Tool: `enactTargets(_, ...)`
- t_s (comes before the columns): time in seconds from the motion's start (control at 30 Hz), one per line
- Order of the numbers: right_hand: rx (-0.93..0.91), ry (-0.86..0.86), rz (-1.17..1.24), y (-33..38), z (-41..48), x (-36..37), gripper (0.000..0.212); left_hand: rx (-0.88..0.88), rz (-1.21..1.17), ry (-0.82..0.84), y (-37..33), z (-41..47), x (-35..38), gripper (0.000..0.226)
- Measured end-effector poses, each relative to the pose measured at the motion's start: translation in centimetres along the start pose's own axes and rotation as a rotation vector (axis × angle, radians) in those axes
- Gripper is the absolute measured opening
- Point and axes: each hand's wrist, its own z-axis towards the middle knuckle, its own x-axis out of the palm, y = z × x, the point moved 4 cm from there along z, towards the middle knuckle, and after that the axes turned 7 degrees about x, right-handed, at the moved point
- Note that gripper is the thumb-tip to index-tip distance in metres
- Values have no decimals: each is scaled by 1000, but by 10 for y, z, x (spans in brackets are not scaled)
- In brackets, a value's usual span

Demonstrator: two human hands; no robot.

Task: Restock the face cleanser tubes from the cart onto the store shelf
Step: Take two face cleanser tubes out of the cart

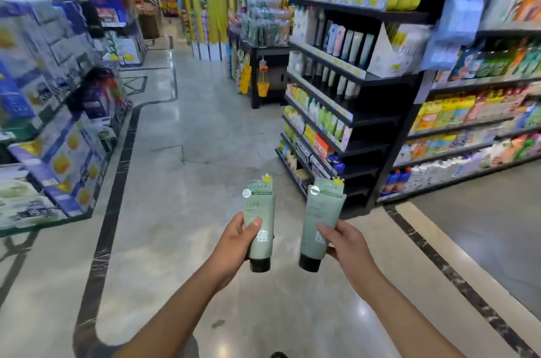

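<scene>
I hold two pale green face cleanser tubes with black caps pointing down, low in the middle of the view. My left hand (234,243) grips the left tube (260,211) around its lower half. My right hand (347,243) grips the right tube (322,217) the same way, tilted slightly right. The two tubes are apart, side by side over the floor. The black store shelf (366,120) with rows of tubes and bottles stands ahead to the right. No cart is in view.
A polished stone aisle floor (190,138) runs ahead. Stacked tissue packs (58,152) line the left side. A second shelf run with bottles (474,123) stretches along the right. A dark display stand (263,65) and yellow-green pillar (205,0) stand further back.
</scene>
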Motion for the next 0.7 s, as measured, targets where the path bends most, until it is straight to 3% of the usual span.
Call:
enactTargets(0.5, -3, 210, -9, 87, 305, 102, 21, 57, 48, -160, -56, 262, -71, 20)
enactTargets(0.7, -5, 197, -6, 114, 424, 140, 19, 80, 74, -171, -70, 385, -108, 19)
